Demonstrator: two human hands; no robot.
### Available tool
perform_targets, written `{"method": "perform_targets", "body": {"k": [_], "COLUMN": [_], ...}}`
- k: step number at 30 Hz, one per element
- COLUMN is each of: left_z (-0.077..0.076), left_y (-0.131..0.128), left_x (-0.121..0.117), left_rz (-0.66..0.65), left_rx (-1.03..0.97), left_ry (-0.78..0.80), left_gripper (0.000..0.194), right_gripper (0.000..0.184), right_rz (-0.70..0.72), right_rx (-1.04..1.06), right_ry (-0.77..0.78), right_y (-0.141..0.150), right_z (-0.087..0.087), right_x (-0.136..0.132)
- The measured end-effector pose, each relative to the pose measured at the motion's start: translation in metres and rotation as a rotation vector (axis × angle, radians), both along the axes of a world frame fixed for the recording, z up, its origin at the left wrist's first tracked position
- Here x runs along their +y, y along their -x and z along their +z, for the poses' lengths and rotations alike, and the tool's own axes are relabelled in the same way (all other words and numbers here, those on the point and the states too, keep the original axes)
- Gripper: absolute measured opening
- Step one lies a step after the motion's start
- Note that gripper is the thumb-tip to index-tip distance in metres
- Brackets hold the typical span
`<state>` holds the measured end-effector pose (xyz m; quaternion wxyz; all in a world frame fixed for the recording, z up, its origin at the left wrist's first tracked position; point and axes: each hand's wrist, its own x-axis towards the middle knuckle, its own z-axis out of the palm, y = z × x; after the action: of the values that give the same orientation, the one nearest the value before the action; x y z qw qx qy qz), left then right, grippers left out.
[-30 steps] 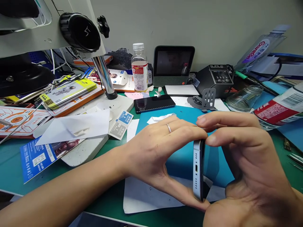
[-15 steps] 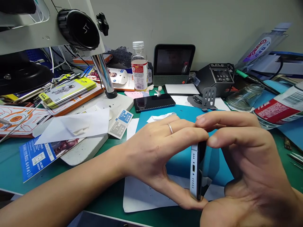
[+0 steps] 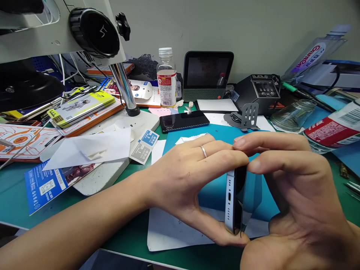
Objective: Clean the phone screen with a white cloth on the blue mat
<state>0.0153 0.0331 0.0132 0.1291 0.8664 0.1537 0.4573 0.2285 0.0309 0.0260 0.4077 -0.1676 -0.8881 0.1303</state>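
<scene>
A smartphone (image 3: 230, 202) stands on its long side above the mat, its silver end with the charging port and speaker holes facing me. My left hand (image 3: 182, 176), wearing a ring, is closed around it, fingers on the upper edge and thumb beneath. Along the dark screen side runs a thin clear sheet, which looks like a screen protector (image 3: 247, 204), a little apart from the glass. My right hand (image 3: 298, 191) is curled at that side, its fingertips at the sheet's upper edge and the base of its thumb low down. The right thumb's grip is partly hidden.
A second phone (image 3: 184, 121) lies beyond the blue mat (image 3: 174, 140). Wipe packets (image 3: 144, 146) and white paper (image 3: 115, 146) lie left, by a microscope stand (image 3: 123, 90). Behind are a bottle (image 3: 167, 84), a smart display (image 3: 208, 75) and a black device (image 3: 257, 93).
The gap between the phone's screen and the clear sheet has widened slightly, and the right hand has shifted a little to the right. The left hand keeps its hold.
</scene>
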Motion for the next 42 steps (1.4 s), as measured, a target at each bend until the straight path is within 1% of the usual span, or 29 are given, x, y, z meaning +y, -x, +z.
{"method": "perform_targets", "body": {"k": [4, 7, 9, 13, 15, 19, 23, 25, 28, 30, 33, 42], "left_z": [0.000, -0.002, -0.004, -0.008, -0.008, -0.006, -0.004, -0.004, -0.003, -0.002, -0.002, -0.001], "left_y": [0.000, 0.002, 0.004, 0.007, 0.008, 0.008, 0.010, 0.010, 0.010, 0.010, 0.010, 0.011], "left_x": [0.000, 0.001, 0.002, 0.004, 0.004, 0.003, 0.000, -0.002, -0.002, -0.002, -0.002, -0.002], "left_rz": [0.011, 0.029, 0.070, 0.169, 0.188, 0.198, 0.247, 0.251, 0.231, 0.226, 0.234, 0.249], "left_rx": [-0.023, -0.048, -0.047, -0.049, -0.073, -0.097, -0.058, -0.055, -0.055, -0.048, -0.039, -0.024], "left_ry": [-0.016, 0.005, 0.043, 0.136, 0.165, 0.206, 0.276, 0.293, 0.291, 0.286, 0.277, 0.261], "left_gripper": [0.077, 0.077, 0.077, 0.076, 0.074, 0.070, 0.067, 0.066, 0.066, 0.067, 0.069, 0.069], "right_gripper": [0.117, 0.117, 0.113, 0.102, 0.096, 0.086, 0.077, 0.074, 0.069, 0.069, 0.071, 0.065], "right_rz": [0.019, 0.030, 0.022, -0.037, -0.061, -0.091, -0.112, -0.113, -0.098, -0.086, -0.072, -0.051], "right_rx": [0.016, 0.034, -0.013, -0.181, -0.242, -0.273, -0.296, -0.298, -0.280, -0.272, -0.265, -0.234], "right_ry": [-0.020, -0.043, -0.066, -0.073, -0.068, -0.078, 0.017, 0.070, 0.122, 0.152, 0.190, 0.281], "right_y": [0.002, 0.000, -0.003, -0.008, -0.008, -0.007, -0.008, -0.010, -0.011, -0.011, -0.011, -0.010], "right_z": [0.000, 0.001, 0.003, 0.005, 0.006, 0.006, 0.004, 0.004, 0.004, 0.003, 0.003, 0.003], "right_x": [0.003, 0.013, 0.020, 0.029, 0.029, 0.029, 0.029, 0.029, 0.029, 0.029, 0.029, 0.030]}}
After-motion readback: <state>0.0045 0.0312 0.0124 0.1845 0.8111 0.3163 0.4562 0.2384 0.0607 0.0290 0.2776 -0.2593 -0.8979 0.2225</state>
